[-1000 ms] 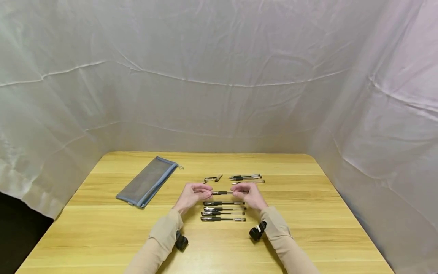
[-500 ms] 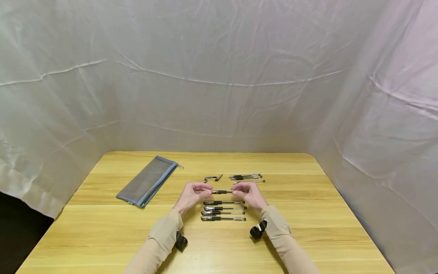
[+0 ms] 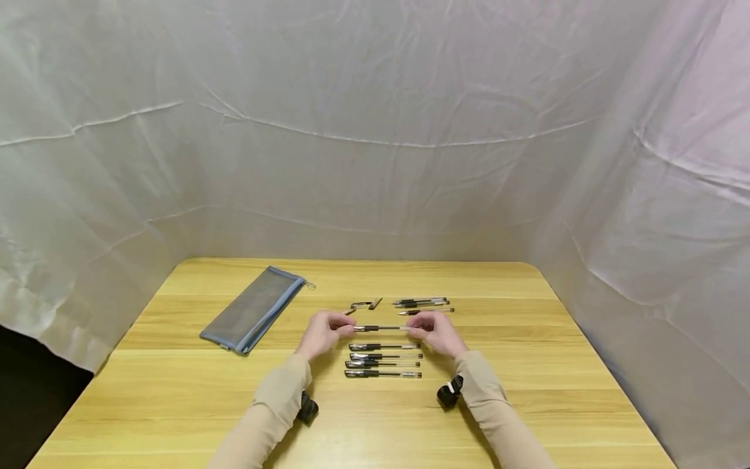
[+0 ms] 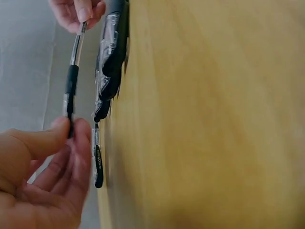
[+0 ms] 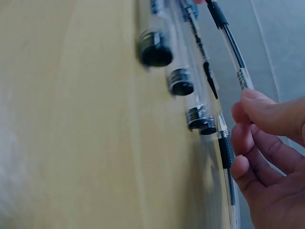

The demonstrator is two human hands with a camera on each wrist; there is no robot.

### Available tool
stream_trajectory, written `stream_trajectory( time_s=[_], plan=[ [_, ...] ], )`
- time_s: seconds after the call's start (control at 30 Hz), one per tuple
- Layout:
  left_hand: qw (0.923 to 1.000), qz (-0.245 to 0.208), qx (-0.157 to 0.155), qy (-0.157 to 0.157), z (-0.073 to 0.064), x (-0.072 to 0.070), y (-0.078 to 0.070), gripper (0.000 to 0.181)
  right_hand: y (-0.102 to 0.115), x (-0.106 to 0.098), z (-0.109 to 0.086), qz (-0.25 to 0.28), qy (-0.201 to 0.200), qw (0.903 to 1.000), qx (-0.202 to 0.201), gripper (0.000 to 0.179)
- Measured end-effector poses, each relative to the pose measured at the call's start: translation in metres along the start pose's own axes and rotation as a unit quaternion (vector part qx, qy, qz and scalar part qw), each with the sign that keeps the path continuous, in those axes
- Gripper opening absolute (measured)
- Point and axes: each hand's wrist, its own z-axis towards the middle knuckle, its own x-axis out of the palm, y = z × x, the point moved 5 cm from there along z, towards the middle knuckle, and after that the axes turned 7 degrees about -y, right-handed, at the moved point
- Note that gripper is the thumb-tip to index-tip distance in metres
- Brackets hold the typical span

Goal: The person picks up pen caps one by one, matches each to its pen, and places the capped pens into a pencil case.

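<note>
Between both hands a black gel pen [image 3: 381, 328] is held level, a little above the table. My left hand [image 3: 322, 333] pinches its capped end between thumb and fingers; in the left wrist view the cap tip shows at the thumb [image 4: 57, 136]. My right hand [image 3: 436, 332] pinches the clear rear end, where the right wrist view shows a small printed label [image 5: 244, 78]. Nearer the body lies a row of several capped gel pens [image 3: 375, 374], roughly parallel, caps to the left.
Behind the right hand lie several uncapped pens [image 3: 420, 303]. Loose pen caps [image 3: 375, 303] are scattered behind the held pen. A blue-edged mesh zip pouch [image 3: 252, 311] lies at the left of the wooden table [image 3: 527, 404]. Grey cloth [image 3: 375, 195] hangs around the table's back and sides.
Both hands have moved apart, the right hand further right to the pen's rear end and the left slightly left. More of the pen's barrel shows between them now.
</note>
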Motion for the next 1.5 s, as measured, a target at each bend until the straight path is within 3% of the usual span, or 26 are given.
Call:
stream_trajectory(
  time_s=[0.07, 0.13, 0.3, 0.5, 0.73, 1.2, 1.33, 1.5],
  plan=[
    [0.9974, 0.065, 0.028, -0.007, 0.000, 0.001, -0.005, 0.010, 0.000, 0.001, 0.000, -0.018, 0.000, 0.9998, 0.001, 0.011],
    [0.9936, 0.100, 0.051, -0.006, 0.000, 0.003, -0.009, 0.008, 0.000, 0.001, 0.001, -0.037, -0.002, 0.9993, 0.002, 0.011],
    [0.9902, 0.127, 0.057, -0.004, 0.000, 0.007, -0.009, 0.007, -0.001, 0.004, 0.004, -0.077, 0.006, 0.9968, -0.022, 0.012],
    [0.9913, 0.124, 0.045, -0.004, 0.001, 0.008, -0.004, 0.006, -0.002, 0.006, 0.005, -0.089, 0.010, 0.9949, -0.045, 0.009],
    [0.9917, 0.122, 0.041, 0.001, 0.001, 0.007, -0.002, 0.006, -0.002, 0.007, 0.005, -0.095, 0.020, 0.9950, -0.022, 0.009],
    [0.9930, 0.112, 0.040, 0.002, -0.001, 0.006, -0.002, 0.006, -0.005, 0.004, 0.003, -0.078, 0.017, 0.9965, -0.023, 0.010],
    [0.9954, 0.092, 0.026, 0.006, -0.005, 0.003, 0.000, 0.009, -0.010, -0.006, 0.003, -0.065, -0.013, 0.9978, 0.001, 0.013],
    [0.9977, 0.064, -0.007, -0.020, -0.010, -0.005, 0.003, 0.013, -0.020, -0.026, 0.008, -0.047, -0.085, 0.9945, 0.038, 0.014]
  ],
)
